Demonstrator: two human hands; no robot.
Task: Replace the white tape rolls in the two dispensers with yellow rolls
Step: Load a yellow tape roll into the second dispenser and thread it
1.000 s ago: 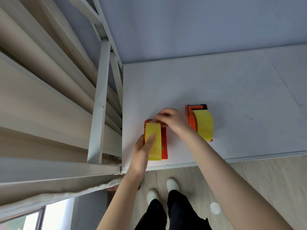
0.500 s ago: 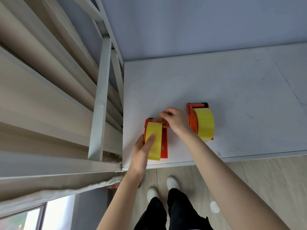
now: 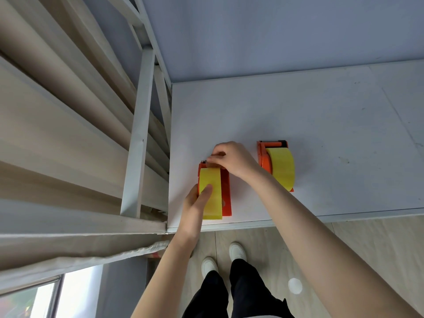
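Two orange tape dispensers stand on the white table (image 3: 321, 125), each carrying a yellow roll. The left dispenser (image 3: 226, 196) is near the table's front left corner. My left hand (image 3: 197, 203) grips its yellow roll (image 3: 211, 193) from the left side, thumb lying across the tape. My right hand (image 3: 231, 158) pinches at the far end of that dispenser, where the tape end and cutter are; its fingers hide that spot. The right dispenser (image 3: 263, 157) with its yellow roll (image 3: 282, 168) stands untouched beside my right wrist.
A pale metal bed frame (image 3: 137, 143) with slanted rails runs along the table's left edge. A grey wall (image 3: 275, 31) closes the back. The table's front edge (image 3: 344, 218) is close to the dispensers. Below are tiled floor, my legs and white shoes (image 3: 237, 251).
My right hand's fingers have shifted slightly toward the far end of the left dispenser. My left hand keeps its grip on the roll. The right dispenser has not moved.
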